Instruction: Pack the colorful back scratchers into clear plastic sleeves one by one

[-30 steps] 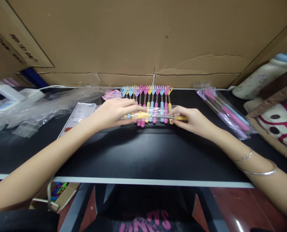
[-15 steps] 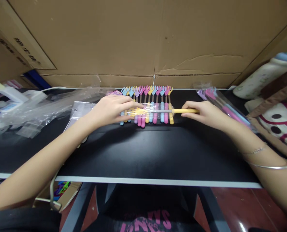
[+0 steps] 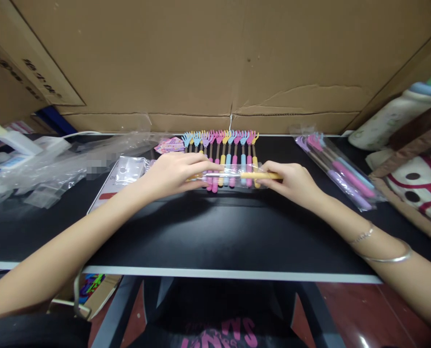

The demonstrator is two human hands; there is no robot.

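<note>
My left hand [image 3: 174, 170] is closed on one end of a narrow clear plastic sleeve [image 3: 233, 172] that lies crosswise over a row of coloured hand-shaped scratchers [image 3: 222, 150]. My right hand [image 3: 291, 181] pinches the yellow handle of a yellow scratcher [image 3: 262, 176] whose head and shaft sit inside the sleeve. The row holds several pink, blue and yellow pieces side by side on the black table [image 3: 215, 227], heads toward the cardboard wall.
A clear bag of packed scratchers [image 3: 337, 169] lies at the right, beside a patterned cushion [image 3: 416, 188]. Loose clear bags [image 3: 56, 162] and a flat white packet [image 3: 123, 174] lie at the left. A cardboard wall [image 3: 215, 63] closes the back.
The yellow scratcher has slid leftward deeper into the sleeve; my right hand moved left with its handle, after having drawn out to the right half a second ago.
</note>
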